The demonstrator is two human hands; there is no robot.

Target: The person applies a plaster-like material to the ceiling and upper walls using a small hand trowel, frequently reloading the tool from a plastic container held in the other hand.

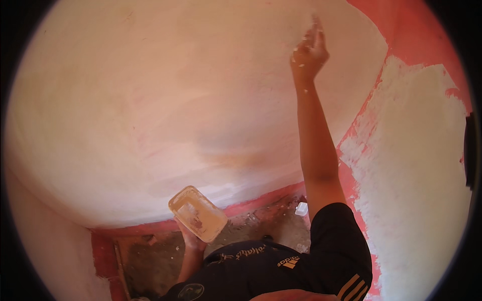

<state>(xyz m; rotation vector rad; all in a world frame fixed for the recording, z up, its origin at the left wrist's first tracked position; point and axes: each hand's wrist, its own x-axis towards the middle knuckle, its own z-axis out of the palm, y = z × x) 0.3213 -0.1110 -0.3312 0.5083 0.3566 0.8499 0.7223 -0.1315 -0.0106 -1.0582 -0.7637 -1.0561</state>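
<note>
My left hand [191, 236] grips a shallow, rounded rectangular plastic tray [217, 221] from its near left side. Pale paste coats the inside of the tray, with a darker patch showing through in the middle. High at the right, my right arm is stretched up to the whitish wall [165, 90]. The right hand [309, 52] has its fingers drawn together, and white flecks of paste stick to it and the wrist. Its fingertips are smeared by motion, so whatever they hold is not clear.
At the right, a side wall [411, 150] carries a rough white coat over red paint [416, 30]. A red band runs along the foot of the wall. The dark floor [155, 266] holds debris and a small white container [301, 208]. A dark object [470, 150] sits at the right edge.
</note>
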